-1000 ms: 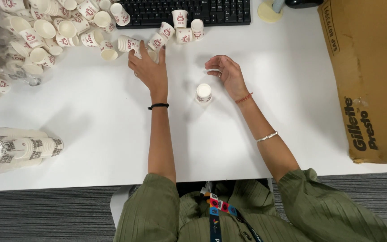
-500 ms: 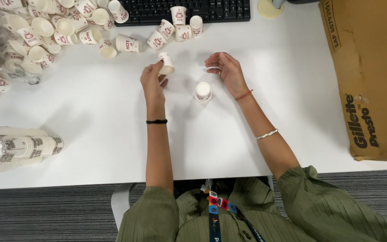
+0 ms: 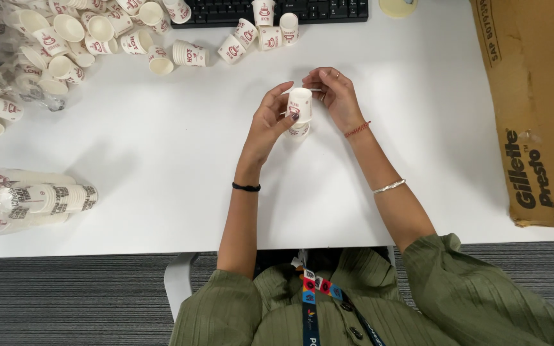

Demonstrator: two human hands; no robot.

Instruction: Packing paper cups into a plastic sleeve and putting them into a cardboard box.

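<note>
Held cup: we see a small white paper cup (image 3: 300,104) with a red printed motif, held upside down, base uppermost, above the middle of the white counter (image 3: 161,154).
Cup below: directly under it we see a second cup of the same kind (image 3: 299,130), mostly hidden; we cannot tell whether the two touch.
Left hand: our left hand (image 3: 269,120) has its grip clamped on the held cup, thumb on the near side and fingers behind it.
Right hand: our right hand (image 3: 335,95) is at the cup's upper right, fingertips pinched together on a thin white piece at the cup's top edge; we cannot tell what that piece is.
Loose cups: a scatter of matching cups (image 3: 97,32) lies at the far left of the counter, some on their sides and some open end up; all visible interiors are empty.
Cups near keyboard: four more cups (image 3: 261,29) stand or lie just in front of a black keyboard (image 3: 270,9).
Stacked sleeves: nested cup stacks in clear plastic wrap (image 3: 27,198) lie on their sides at the near left edge.
Box: a brown cardboard box (image 3: 533,109) sits at the right, well apart from the hands; its contents are not visible.
</note>
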